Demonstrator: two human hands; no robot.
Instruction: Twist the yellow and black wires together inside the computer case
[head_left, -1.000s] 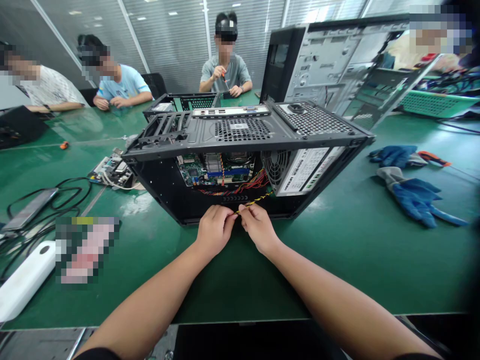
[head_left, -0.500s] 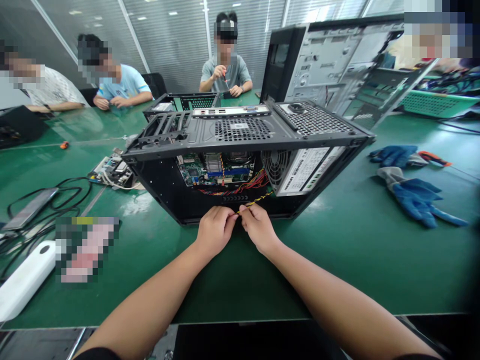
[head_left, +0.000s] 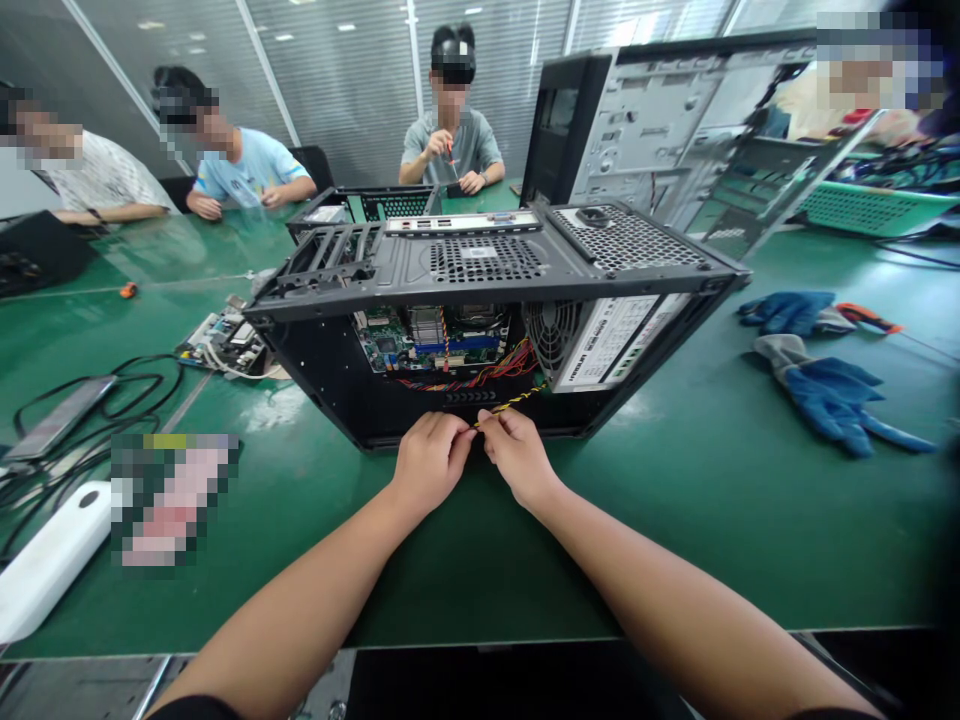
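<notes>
A black computer case [head_left: 480,290] stands on the green table with its open side facing me. Inside it are a motherboard [head_left: 386,340], a power supply [head_left: 619,342] with a fan grille, and a bundle of red and yellow wires [head_left: 480,378]. A twisted yellow-and-black cable [head_left: 525,396] runs from beside the power supply to the case's lower front edge. My left hand [head_left: 429,455] pinches this cable at its near end, fingers closed. Right beside it, my right hand [head_left: 519,455] is closed on the same cable. The cable's tip is hidden by my fingers.
Blue gloves [head_left: 825,395] and an orange-handled tool [head_left: 868,318] lie at right. A circuit board [head_left: 225,340], black cables [head_left: 161,380] and a white device [head_left: 56,560] are at left. Behind stand another case [head_left: 574,130] and a green basket [head_left: 855,205]. Several people sit around the table.
My hands stay almost still on the cable. Across the table at left, the person in light blue has moved their hands apart.
</notes>
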